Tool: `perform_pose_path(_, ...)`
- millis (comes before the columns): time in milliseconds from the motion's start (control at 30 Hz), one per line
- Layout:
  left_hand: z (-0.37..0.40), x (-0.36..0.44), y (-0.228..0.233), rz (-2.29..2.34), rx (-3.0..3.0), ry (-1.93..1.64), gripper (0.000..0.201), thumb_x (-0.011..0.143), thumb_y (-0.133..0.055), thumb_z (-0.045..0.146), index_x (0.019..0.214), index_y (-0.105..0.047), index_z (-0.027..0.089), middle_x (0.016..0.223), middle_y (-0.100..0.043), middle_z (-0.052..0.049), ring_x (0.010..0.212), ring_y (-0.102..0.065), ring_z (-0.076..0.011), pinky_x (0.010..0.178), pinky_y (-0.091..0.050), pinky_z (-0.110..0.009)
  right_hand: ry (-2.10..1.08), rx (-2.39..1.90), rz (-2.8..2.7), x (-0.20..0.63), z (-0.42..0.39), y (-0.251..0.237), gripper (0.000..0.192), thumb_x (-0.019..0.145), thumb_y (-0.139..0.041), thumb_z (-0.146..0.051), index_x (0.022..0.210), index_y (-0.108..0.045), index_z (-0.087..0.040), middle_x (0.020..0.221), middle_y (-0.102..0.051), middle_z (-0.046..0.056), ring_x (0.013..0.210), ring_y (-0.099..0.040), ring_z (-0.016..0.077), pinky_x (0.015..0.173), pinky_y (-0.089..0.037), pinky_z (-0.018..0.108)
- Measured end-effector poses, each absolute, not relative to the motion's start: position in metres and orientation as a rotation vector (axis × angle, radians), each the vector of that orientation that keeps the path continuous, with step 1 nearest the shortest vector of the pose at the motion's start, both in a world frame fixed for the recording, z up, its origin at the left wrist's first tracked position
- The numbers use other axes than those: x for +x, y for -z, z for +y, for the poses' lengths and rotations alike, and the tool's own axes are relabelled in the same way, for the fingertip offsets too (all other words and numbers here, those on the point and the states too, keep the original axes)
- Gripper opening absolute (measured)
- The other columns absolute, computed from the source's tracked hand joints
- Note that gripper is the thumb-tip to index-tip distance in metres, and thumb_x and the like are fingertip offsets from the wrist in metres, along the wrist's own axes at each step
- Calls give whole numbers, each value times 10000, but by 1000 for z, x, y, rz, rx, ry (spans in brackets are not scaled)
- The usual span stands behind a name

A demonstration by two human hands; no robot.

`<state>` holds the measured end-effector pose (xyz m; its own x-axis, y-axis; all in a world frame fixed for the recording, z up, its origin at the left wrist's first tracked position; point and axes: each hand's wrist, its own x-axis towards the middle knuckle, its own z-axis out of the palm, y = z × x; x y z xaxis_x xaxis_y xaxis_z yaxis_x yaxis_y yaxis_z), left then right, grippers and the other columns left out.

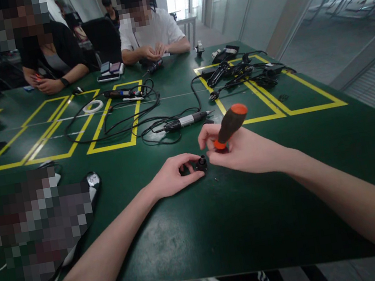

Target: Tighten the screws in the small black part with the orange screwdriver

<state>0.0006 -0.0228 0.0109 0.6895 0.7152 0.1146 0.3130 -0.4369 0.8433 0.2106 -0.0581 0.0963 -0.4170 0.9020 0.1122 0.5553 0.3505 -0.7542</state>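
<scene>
My left hand (175, 175) pinches a small black round part (200, 164) with a short post on top, holding it at the tabletop. My right hand (243, 150) grips a screwdriver (231, 126) with a dark handle and orange ends. Its handle leans up and to the right, while the fingers hide its shaft and tip. Both hands are close together, the right one just beside the black part. A tiny screw-like piece (216, 179) lies on the green table (189, 236) just below them.
Beyond my hands lies a grey and black electric screwdriver (186, 121) with a looping cable. Another corded tool (122, 94) and a white tape ring (92, 107) sit farther left. Black cables and adapters (240, 69) pile up at back right. A co-worker in a white shirt (155, 33) sits opposite.
</scene>
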Motion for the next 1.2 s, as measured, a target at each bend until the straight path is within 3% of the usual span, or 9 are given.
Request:
perform_pose_path(233, -22, 1, -11, 791, 2034, -578, 338, 877, -733, 348, 1155, -721, 157, 959, -741, -36, 762, -631, -131, 703, -475, -246, -965, -1300, -2057, 212, -60, -98, 172, 782, -554, -173, 940, -522, -230, 601, -436, -88, 555, -418, 134, 577, -351, 278)
perform_pose_path(433, -23, 1, -11, 798, 2032, -579, 334, 873, -734, 343, 1144, -721, 150, 968, -743, -42, 780, -636, -135, 705, -471, -244, -994, -1227, -2027, 210, -60, -102, 223, 720, -598, -145, 921, -533, -219, 691, -481, -64, 598, -441, 129, 594, -354, 279)
perform_pose_path(633, -23, 1, -11, 798, 2046, -574, 349, 876, -726, 366, 1150, -720, 149, 966, -740, -42, 767, -629, -134, 715, -474, -252, -870, -1225, -2100, 211, -58, -97, 79, 775, -560, -155, 826, -542, -212, 699, -511, -42, 633, -473, 139, 620, -366, 289)
perform_pose_path(933, -23, 1, -13, 803, 2039, -568, 345, 877, -725, 372, 1141, -716, 152, 973, -735, -43, 769, -621, -135, 698, -467, -248, -1029, -1174, -2044, 216, -58, -96, 156, 807, -638, -202, 941, -559, -215, 704, -529, -53, 643, -515, 143, 608, -380, 276)
perform_pose_path(1200, -23, 1, -14, 813, 2033, -551, 328, 874, -725, 358, 1135, -723, 158, 963, -736, -34, 770, -623, -133, 710, -471, -248, -944, -1285, -2053, 213, -58, -97, 120, 817, -595, -194, 925, -549, -222, 620, -455, -81, 568, -440, 134, 576, -339, 279)
